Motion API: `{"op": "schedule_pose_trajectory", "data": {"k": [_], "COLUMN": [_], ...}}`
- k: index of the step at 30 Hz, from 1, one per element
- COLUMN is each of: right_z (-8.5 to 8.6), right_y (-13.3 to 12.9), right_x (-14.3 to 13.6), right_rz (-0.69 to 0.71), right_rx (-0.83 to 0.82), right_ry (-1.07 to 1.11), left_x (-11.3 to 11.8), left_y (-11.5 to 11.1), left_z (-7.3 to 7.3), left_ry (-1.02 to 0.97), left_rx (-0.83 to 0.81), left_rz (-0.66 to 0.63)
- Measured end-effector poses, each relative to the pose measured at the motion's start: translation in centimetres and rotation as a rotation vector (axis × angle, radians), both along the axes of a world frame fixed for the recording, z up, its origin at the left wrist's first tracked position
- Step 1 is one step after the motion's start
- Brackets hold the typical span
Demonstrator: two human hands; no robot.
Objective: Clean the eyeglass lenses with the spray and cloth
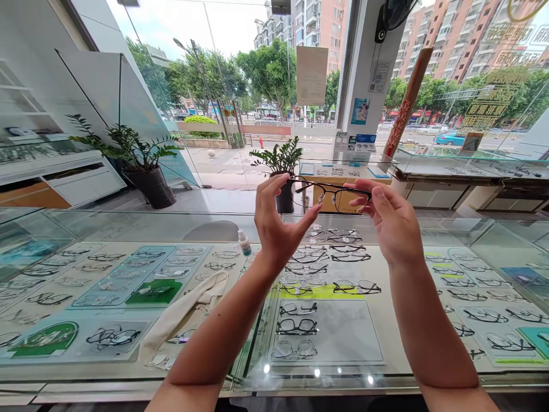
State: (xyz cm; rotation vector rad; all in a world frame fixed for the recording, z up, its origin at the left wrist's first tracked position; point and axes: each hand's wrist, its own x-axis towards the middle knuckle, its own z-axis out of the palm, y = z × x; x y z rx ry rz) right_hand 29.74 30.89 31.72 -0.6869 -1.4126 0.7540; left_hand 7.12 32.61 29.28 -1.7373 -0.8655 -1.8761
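Holding up a pair of glasses (329,191) with both hands, just right of the middle of the picture and above the glass-topped surface (137,226). Dark top edge, clear lenses, you can see straight through to the stuff behind.

Left hand (277,220) has its index finger at the left end of the glasses, and the thumb is spread wide, stretched under the lens on that side; can't really tell if the thumb tip presses on the rim. Right hand (397,220) has the other end pinched between thumb and fingers, so that grip is pretty narrow.

Down on the surface, a beige cloth (175,315) lies crumpled left of the left forearm, lower left of centre. A little white spray bottle (244,243) stands near the left wrist. Under the glass there are rows and rows of other glasses, plus a pale tray (343,332) at bottom centre with three pairs lined up along its left side.

Further back, one potted plant (148,183) sits upper left and another plant (281,157) shows behind the left hand.
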Motion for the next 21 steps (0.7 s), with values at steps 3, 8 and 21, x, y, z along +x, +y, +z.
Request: {"op": "schedule_pose_trajectory", "data": {"k": [3,8,21], "right_z": [0.1,0.2,0.9], "right_y": [-0.2,-0.3,-1.1], "right_x": [-0.1,0.1,1.2], "right_rz": [0.032,0.073,-0.128], "right_rx": [-0.031,-0.042,0.218], "right_ry": [0.021,-0.011,-0.568], "left_x": [0.0,-0.1,-0.7], "left_y": [0.1,0.3,-1.2], "left_z": [0.0,0.1,1.5], "left_ry": [-0.007,-0.001,0.446], "left_rx": [-0.004,-0.018,-0.03], "left_rz": [-0.03,-0.058,-0.033]}}
